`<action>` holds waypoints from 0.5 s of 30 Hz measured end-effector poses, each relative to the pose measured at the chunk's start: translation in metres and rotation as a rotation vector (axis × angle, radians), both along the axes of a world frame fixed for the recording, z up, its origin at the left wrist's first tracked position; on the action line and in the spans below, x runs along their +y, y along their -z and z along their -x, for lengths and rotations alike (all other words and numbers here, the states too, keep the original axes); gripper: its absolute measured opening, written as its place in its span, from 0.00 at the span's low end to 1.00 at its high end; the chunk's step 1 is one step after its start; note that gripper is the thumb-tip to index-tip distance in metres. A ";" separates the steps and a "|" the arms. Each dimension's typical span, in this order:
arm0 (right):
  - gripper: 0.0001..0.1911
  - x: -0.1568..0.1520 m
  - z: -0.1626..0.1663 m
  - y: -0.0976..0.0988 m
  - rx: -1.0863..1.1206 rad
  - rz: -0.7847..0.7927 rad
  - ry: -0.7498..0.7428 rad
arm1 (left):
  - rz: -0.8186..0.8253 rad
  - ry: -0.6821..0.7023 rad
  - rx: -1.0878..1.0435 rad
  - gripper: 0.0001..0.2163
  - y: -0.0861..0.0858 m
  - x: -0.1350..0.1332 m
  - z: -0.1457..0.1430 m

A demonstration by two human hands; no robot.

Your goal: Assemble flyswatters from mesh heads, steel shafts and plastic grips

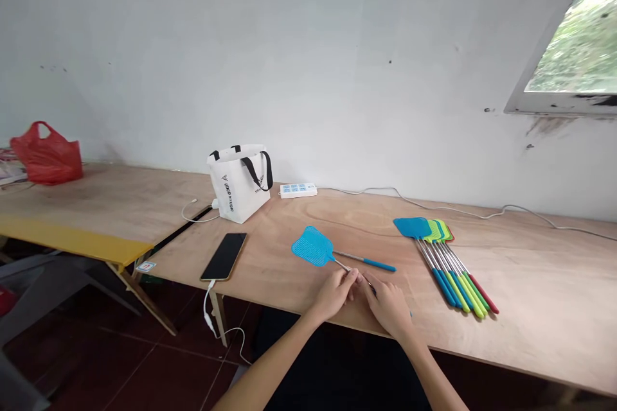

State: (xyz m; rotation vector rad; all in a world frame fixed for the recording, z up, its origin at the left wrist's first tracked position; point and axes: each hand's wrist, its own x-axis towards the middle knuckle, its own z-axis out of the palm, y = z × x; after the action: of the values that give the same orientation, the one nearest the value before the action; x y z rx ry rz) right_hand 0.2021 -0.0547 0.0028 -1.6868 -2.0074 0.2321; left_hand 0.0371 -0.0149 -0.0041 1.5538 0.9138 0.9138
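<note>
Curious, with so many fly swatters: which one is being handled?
The blue swatter, rod pinched by left hand and right hand, apart from the fanned pile.

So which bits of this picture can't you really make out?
1. Head view, blue fly swatter: one head or two stacked, unclear; a rod vanishes under the left hand and right hand.
2. Head view, white bag: its wall hides any contents; the print is too small to read.
3. Head view, pile of fly swatters: overlapping heads hide the count.
</note>
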 end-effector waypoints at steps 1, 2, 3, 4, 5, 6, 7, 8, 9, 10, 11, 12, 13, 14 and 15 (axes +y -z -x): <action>0.28 -0.001 0.001 0.002 -0.029 -0.010 0.017 | 0.001 0.001 -0.004 0.27 0.001 0.000 0.000; 0.27 -0.002 0.002 0.004 -0.047 -0.015 0.028 | 0.003 0.004 -0.008 0.27 0.001 0.001 0.000; 0.27 -0.003 0.003 0.004 -0.052 -0.017 0.033 | 0.006 0.007 -0.013 0.27 0.002 0.001 -0.001; 0.26 -0.003 0.004 0.005 -0.047 -0.018 0.034 | 0.009 0.011 -0.018 0.27 0.003 0.002 -0.001; 0.26 -0.004 0.005 0.004 -0.035 -0.020 0.034 | 0.012 0.013 -0.023 0.27 0.003 0.002 -0.001; 0.26 -0.005 0.005 0.004 -0.018 -0.027 0.030 | 0.014 0.014 -0.029 0.27 0.004 0.002 -0.002; 0.26 -0.005 0.006 0.003 0.004 -0.039 0.024 | 0.016 0.014 -0.034 0.27 0.004 0.003 -0.002; 0.26 -0.005 0.006 0.002 0.030 -0.054 0.016 | 0.018 0.014 -0.040 0.27 0.004 0.003 -0.002; 0.26 -0.004 0.006 0.001 0.059 -0.070 0.006 | 0.018 0.012 -0.043 0.27 0.004 0.003 -0.002; 0.27 -0.004 0.005 -0.001 0.090 -0.081 -0.005 | 0.018 0.008 -0.044 0.28 0.003 0.003 -0.002; 0.27 -0.003 0.005 -0.002 0.118 -0.085 -0.017 | 0.017 0.004 -0.040 0.28 0.002 0.003 -0.001; 0.27 -0.002 0.004 -0.003 0.141 -0.082 -0.029 | 0.016 -0.001 -0.034 0.28 0.002 0.002 -0.001; 0.28 -0.001 0.002 -0.004 0.157 -0.072 -0.041 | 0.016 -0.003 -0.028 0.29 0.001 0.002 -0.001; 0.29 0.000 0.001 -0.006 0.167 -0.058 -0.051 | 0.015 -0.003 -0.023 0.29 0.000 0.001 -0.001; 0.29 0.000 -0.001 -0.007 0.174 -0.041 -0.057 | 0.014 -0.002 -0.019 0.29 0.000 0.001 0.000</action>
State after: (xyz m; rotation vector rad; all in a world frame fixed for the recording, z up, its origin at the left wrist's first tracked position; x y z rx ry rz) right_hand 0.2030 -0.0544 0.0096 -1.5302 -1.9203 0.3429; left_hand 0.0375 -0.0144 -0.0042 1.5302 0.9065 0.9205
